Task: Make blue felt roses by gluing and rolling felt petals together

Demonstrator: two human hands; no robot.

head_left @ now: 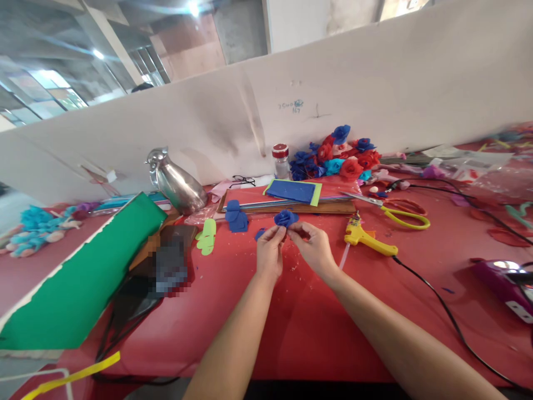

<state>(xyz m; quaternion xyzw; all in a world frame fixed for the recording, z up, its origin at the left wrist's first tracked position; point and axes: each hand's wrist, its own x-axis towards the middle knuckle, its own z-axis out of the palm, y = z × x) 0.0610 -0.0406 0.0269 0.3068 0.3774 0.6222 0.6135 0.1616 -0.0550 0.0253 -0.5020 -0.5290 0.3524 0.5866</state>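
Observation:
A blue paper or foam rose (285, 218) is pinched between the fingertips of both hands, above the red table. My left hand (270, 250) is closed on its base from the left. From the right, my right hand (311, 244) grips the flower's lower edge with thumb and fingers. One loose blue petal (260, 234) shows just beyond my left hand. Farther left lie stacked blue petal cutouts (236, 216) and light green cutouts (206, 238). To the right of my right hand rests a yellow hot glue gun (370, 242), a glue stick at its back end.
Yellow-and-red-handled scissors (402, 214) lie beyond the glue gun. Colored sheets (291, 191), a red-lidded jar (281, 160) and a pile of finished flowers (339, 155) stand behind. A metal jug (177, 180) and green board (87, 272) are left; a purple power box (506, 286) is right.

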